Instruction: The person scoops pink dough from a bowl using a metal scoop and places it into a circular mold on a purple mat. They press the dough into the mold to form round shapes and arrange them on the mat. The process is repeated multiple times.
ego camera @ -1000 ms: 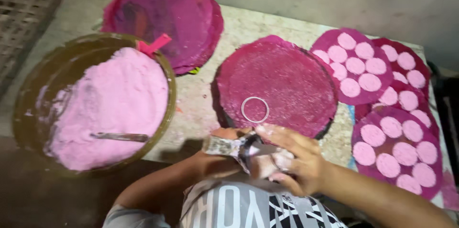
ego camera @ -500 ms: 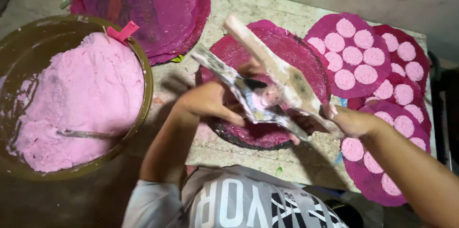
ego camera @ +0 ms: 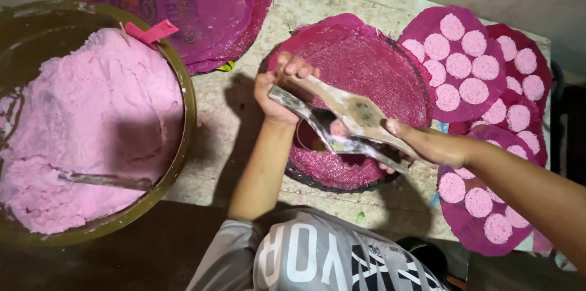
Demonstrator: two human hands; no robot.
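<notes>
Head view looks down on a hinged metal press tool with two long flat handles (ego camera: 348,123), held over a round magenta-coated tray (ego camera: 378,65) at the middle of the stone worktop (ego camera: 232,120). Left hand (ego camera: 282,93) has its grip clamped on the handle ends at 10 o'clock; right hand (ego camera: 427,144) is wrapped around the tool's far end at 4 o'clock. At 9 o'clock sits a big olive bowl (ego camera: 183,96) of pink powder (ego camera: 91,126). At 2 o'clock lie pink discs (ego camera: 473,89) on magenta mats.
</notes>
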